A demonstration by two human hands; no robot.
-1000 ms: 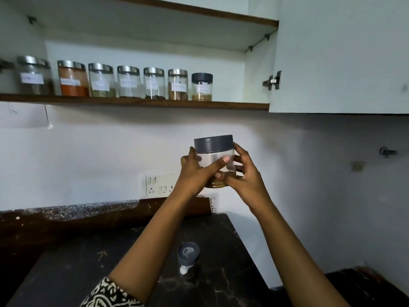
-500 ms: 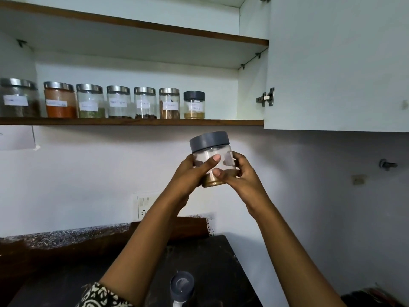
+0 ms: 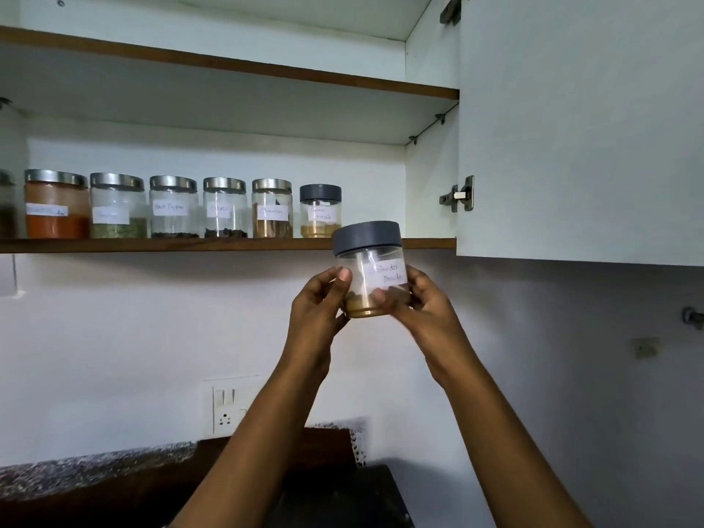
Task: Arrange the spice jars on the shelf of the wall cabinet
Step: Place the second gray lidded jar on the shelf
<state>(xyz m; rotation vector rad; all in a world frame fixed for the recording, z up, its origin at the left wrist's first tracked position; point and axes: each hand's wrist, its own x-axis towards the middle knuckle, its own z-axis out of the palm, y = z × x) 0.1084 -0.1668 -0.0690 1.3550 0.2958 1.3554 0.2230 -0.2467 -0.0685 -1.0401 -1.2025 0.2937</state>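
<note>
Spice jar (image 3: 371, 276): in the air just under the shelf (image 3: 152, 245) edge, right of the jar row (image 3: 224, 207). Your left grip (image 3: 316, 306) and right grip (image 3: 423, 306) both clasp it. Risk: lifted too shallow, lid (image 3: 367, 238) clips shelf lip; swung left, it knocks end jar (image 3: 320, 211).

The held jar (image 3: 368, 266) seems before the shelf (image 3: 190, 245), right of the jar row (image 3: 173, 207).

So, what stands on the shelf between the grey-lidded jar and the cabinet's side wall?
Nothing: in the head view the shelf is bare from the grey-lidded jar to the side wall; the held jar overlaps its edge.
</note>
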